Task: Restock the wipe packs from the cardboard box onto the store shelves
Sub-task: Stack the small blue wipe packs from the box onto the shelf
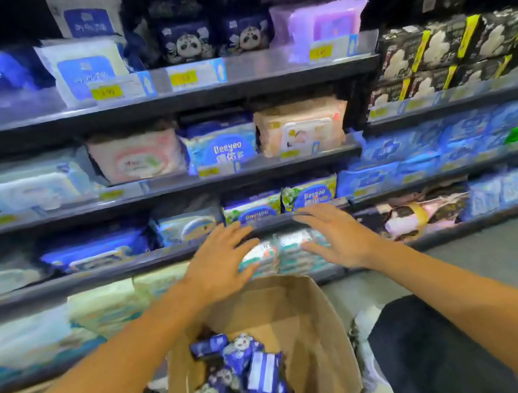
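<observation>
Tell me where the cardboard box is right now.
In the head view, the cardboard box stands open at bottom centre, between the person's forearms and in front of the lowest shelves, with blue wipe packs inside.

Yellow price tags [106, 92] line the rails at upper centre. Black-and-yellow packs [449, 46] sit stacked at upper right. Grey floor [508, 254] shows at right.

No sleeves to be seen, both forearms are left bare, and dark trousers [438, 347] are worn; no rings or watch spotted either.
</observation>
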### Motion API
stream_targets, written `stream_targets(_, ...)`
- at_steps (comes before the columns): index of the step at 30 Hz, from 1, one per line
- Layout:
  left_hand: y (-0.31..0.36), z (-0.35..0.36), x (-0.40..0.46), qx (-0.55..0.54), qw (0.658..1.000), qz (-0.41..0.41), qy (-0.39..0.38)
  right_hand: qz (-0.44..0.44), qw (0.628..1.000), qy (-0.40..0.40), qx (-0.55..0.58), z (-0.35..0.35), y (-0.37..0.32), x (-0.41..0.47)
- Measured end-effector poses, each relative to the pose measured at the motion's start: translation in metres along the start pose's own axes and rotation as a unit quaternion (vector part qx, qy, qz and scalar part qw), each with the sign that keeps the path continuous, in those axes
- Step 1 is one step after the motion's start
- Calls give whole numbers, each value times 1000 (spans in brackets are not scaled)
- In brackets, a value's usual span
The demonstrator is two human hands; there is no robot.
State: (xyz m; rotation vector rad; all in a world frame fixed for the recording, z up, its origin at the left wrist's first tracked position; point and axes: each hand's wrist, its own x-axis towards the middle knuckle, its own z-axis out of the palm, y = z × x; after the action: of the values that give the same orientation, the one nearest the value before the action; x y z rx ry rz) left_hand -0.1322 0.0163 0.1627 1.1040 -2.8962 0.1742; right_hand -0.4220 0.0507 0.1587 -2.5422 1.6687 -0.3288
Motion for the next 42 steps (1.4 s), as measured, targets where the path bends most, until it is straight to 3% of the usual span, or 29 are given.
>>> stream_targets(7,12,100,-74,-32,983,-50,-173,56,991,-108,63,83,-37,-14)
stream_targets(18,20,209,-137,-123,890,-177,-403,126,936,-303,124,220,-77,-42)
stream_targets(26,-8,282,-138,-206,820,-264,-463,170,886,-406,148,302,-84,-32)
stream_targets(30,-12,323,-140,-254,790,-312,-463,182,877,-420,147,338,-81,-27)
stream_targets(36,-11,356,-141,-306,748,-349,-474,268,848,-386,245,369,-80,-24)
stream_targets(42,-14,349,-140,-258,750,-339,-507,315,833,-332,310,376,-87,-40)
